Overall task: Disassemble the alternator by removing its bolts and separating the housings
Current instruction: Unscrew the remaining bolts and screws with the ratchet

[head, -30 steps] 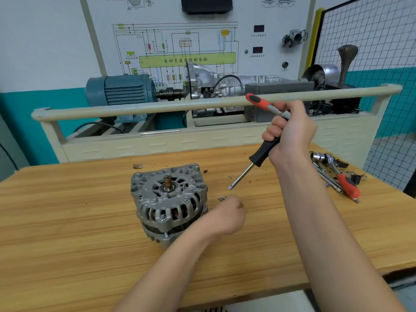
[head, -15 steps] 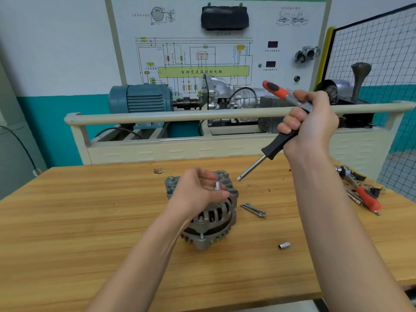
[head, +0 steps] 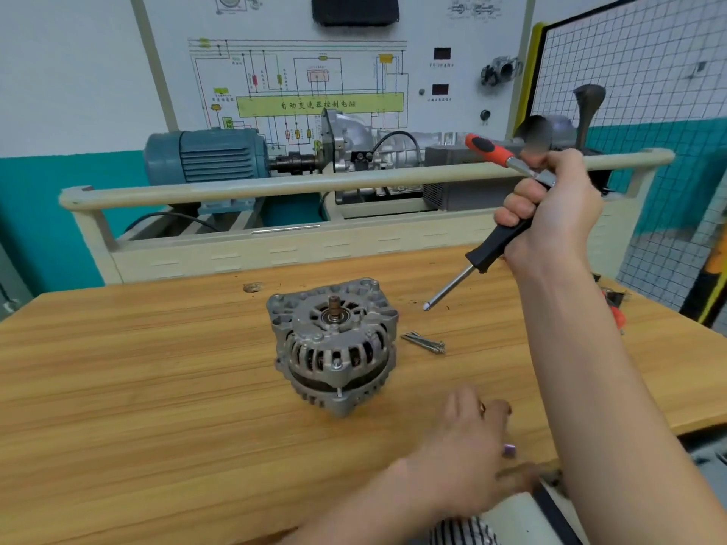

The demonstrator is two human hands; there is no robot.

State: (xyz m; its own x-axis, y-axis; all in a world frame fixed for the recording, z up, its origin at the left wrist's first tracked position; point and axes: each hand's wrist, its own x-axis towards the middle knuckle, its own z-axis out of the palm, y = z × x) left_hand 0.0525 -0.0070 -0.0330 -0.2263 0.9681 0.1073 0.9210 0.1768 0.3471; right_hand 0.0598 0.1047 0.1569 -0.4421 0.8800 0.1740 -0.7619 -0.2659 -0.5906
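The grey alternator (head: pixel 334 344) stands on the wooden table (head: pixel 137 387), shaft end up, and neither hand touches it. One bolt head (head: pixel 337 363) shows on its front. Several removed long bolts (head: pixel 425 342) lie just to its right. My right hand (head: pixel 550 214) is raised above the table's right side. It grips a black-handled screwdriver (head: pixel 464 273), tip pointing down-left, together with a red-handled ratchet (head: pixel 491 149). My left hand (head: pixel 468 454), motion-blurred, lies low near the front right edge with fingers spread. A small silver socket (head: pixel 510 450) sits at its fingertips.
More red-handled tools (head: pixel 615 308) lie at the table's far right, partly behind my right arm. Behind the table stands a beige training bench with a rail (head: pixel 275 186), a blue motor (head: pixel 204 159) and a gearbox. A wire mesh panel (head: pixel 637 61) stands at the right.
My left hand has left the top of the alternator and dropped to the front right, by the small socket. My right hand stays raised with both tools.
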